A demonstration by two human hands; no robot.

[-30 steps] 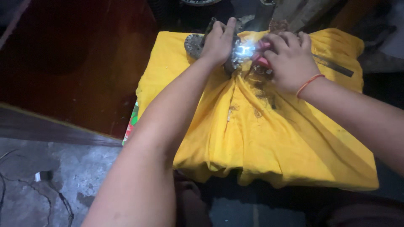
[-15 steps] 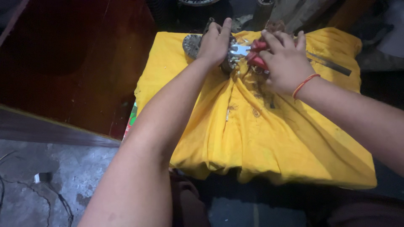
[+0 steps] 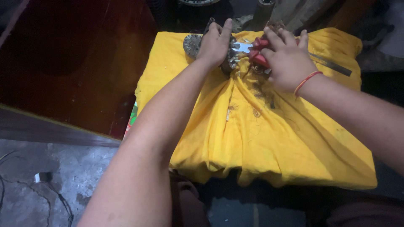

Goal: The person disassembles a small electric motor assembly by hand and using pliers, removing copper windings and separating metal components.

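Right hand (image 3: 286,59) is clamping red pliers (image 3: 254,50) pointing left along the frame's top into the metal part (image 3: 193,44) the left hand (image 3: 215,44) is gripping.

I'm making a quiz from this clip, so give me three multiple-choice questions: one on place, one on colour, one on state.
1. Where does the round metal part lie?
A. on the yellow cloth
B. on the grey floor
C. on the dark wooden board

2. What colour are the handles of the pliers?
A. blue
B. red
C. green

3. What is the right hand doing?
A. hanging free
B. lying flat on the cloth
C. gripping the pliers

Answers: 1 A, it rests on the cloth under the left hand; 2 B, red shows by the fingers; 3 C, fingers wrap the handles.
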